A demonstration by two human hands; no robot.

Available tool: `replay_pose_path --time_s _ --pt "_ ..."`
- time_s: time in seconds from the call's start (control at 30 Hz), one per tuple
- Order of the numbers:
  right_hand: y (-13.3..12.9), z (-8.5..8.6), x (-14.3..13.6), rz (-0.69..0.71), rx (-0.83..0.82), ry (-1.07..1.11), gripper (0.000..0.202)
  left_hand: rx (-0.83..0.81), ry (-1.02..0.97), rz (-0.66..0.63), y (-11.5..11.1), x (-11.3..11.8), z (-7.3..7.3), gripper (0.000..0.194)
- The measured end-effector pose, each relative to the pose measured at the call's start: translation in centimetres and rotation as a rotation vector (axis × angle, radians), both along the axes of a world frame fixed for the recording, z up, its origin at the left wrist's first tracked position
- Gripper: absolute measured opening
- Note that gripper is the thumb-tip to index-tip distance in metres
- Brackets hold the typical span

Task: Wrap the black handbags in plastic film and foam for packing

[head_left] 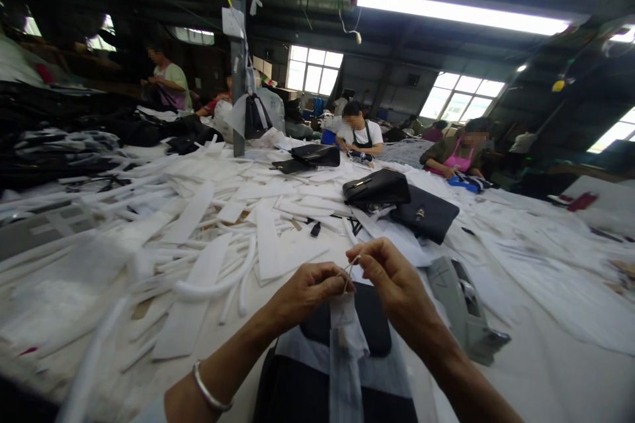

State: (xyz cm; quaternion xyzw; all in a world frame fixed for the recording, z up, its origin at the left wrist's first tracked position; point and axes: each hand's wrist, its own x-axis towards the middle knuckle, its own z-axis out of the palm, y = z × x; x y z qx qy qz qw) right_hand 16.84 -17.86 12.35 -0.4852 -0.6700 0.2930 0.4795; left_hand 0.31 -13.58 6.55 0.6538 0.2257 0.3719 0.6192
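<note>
Close in front of me, my left hand and my right hand pinch a thin pale string, the fingertips of both almost meeting. From the left fingers hangs a crumpled translucent plastic wrap, with something small and tan inside that I cannot make out. Below it lies a black bag, partly covered by pale wrapping strips. Its dark upper flap shows between my wrists. A silver bangle circles my left wrist.
White foam strips and tubes litter the table. A grey tape dispenser stands right of my right arm. Black leather bags lie ahead, and a post with sockets rises beyond. Several people work across the table.
</note>
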Motion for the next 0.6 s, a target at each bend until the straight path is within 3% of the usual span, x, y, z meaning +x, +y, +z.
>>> replay_pose_path --time_s 0.1,0.17,0.33,0.4,0.5,0.6 --pt "0.4 -0.1 0.0 0.091 -0.148 0.271 0.024 -0.168 -0.030 -0.049 0.3 -0.2 -1.2 0.034" --pt "0.8 -0.4 0.1 0.102 -0.250 0.394 0.027 -0.189 -0.008 -0.012 0.5 -0.5 -1.7 0.031" --pt "1.5 -1.6 0.3 0.171 -0.499 0.641 0.030 0.056 0.156 0.269 1.4 -1.8 -2.0 0.026" --pt "1.9 -2.2 0.2 0.217 -0.569 0.741 0.031 0.083 0.185 0.298 1.8 -2.3 -1.8 0.027" --pt "2.6 -2.9 0.1 0.208 -0.613 0.797 0.030 0.035 0.138 0.264 2.5 -2.7 -1.1 0.027" --pt "3.4 -3.3 0.4 0.220 -0.651 0.650 0.032 0.072 0.140 0.263 3.5 -2.8 -0.2 0.024"
